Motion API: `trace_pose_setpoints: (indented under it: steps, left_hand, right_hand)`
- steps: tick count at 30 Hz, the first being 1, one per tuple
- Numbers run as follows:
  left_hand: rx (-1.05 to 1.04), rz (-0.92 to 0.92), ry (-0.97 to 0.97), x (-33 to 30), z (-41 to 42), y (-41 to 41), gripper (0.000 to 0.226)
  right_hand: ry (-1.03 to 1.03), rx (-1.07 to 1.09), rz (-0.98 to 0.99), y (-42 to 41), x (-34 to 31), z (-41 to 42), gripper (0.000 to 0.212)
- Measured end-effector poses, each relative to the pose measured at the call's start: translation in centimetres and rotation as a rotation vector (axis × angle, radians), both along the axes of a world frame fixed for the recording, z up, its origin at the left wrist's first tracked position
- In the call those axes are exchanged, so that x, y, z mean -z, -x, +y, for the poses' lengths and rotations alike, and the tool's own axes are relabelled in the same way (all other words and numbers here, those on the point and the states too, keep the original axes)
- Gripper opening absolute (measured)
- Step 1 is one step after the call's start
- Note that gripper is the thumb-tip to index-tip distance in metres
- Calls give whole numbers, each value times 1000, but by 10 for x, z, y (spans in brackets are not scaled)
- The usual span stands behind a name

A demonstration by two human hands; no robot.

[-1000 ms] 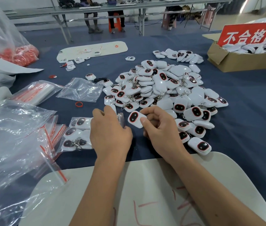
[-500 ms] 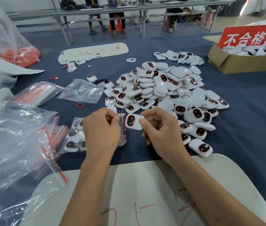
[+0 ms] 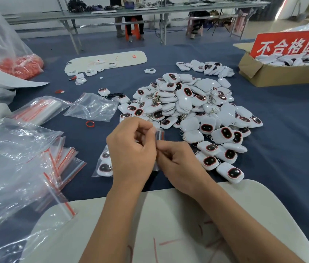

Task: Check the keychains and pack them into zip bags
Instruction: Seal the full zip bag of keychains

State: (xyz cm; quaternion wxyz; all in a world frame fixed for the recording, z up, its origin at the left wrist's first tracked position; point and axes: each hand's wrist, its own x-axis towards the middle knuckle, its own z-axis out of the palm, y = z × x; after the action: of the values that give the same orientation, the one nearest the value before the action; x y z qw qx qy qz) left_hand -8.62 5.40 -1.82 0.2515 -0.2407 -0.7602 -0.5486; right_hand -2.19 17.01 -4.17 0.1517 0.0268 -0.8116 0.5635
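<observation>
Bags (image 3: 64, 160) of the empty zip kind lie at nine o'clock. We see the left hand (image 3: 131, 154) pinching the upright zip bag (image 3: 159, 134) at its red-striped mouth, the right hand (image 3: 180, 164) pinching it just below; whether a keychain sits inside we cannot tell. The keychain pile (image 3: 189, 109) lies at one o'clock, nearer the right hand
</observation>
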Motion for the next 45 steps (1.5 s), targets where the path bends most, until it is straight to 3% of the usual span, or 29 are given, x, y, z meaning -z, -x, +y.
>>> trace_pose_setpoints:
  steps: [5,8,10,13,16,19,22,26,31,36,39,41,43,45]
  left_hand:
    - [-65,-76,-104,-2,-3,3,10]
    - [-22,-155,-110,-1,-5,4,6]
    - [-14,-109,-6,-1,-8,7,5]
    - [-18,-15,279,3,-20,17,29]
    - [74,-165,480,7,-29,22,47]
    - [15,-211,563,7,-24,18,48]
    - [-21,-234,517,6,-20,14,51]
    - [68,-411,486,9,-19,11,62]
    - [524,-633,44,-2,-15,9,51]
    - [795,-814,-4,-6,-22,13,37]
    - [785,-915,70,-4,-28,13,27]
    - [733,-966,106,-1,-32,14,41]
    - [664,-1015,105,-1,-33,14,58]
    - [616,-1007,111,0,-30,13,55]
  right_hand:
    - [-45,63,206,-4,-7,-2,32]
    - [16,61,142,-2,-5,2,20]
    - [148,-4,-4,0,-3,5,22]
    - [185,-52,-59,0,-2,8,13]
    - [192,65,-2,1,-1,9,25]
    - [210,254,88,3,-3,8,21]
    - [240,345,115,5,-5,9,16]
    - [252,353,172,3,-9,10,12]
    - [433,176,264,7,-27,17,11]
    - [539,78,214,7,-37,22,19]
    - [499,121,31,8,-25,17,21]
    - [447,153,-50,9,-13,12,31]
    - [535,142,-76,9,-6,10,37]
    - [684,149,-115,10,-4,13,43]
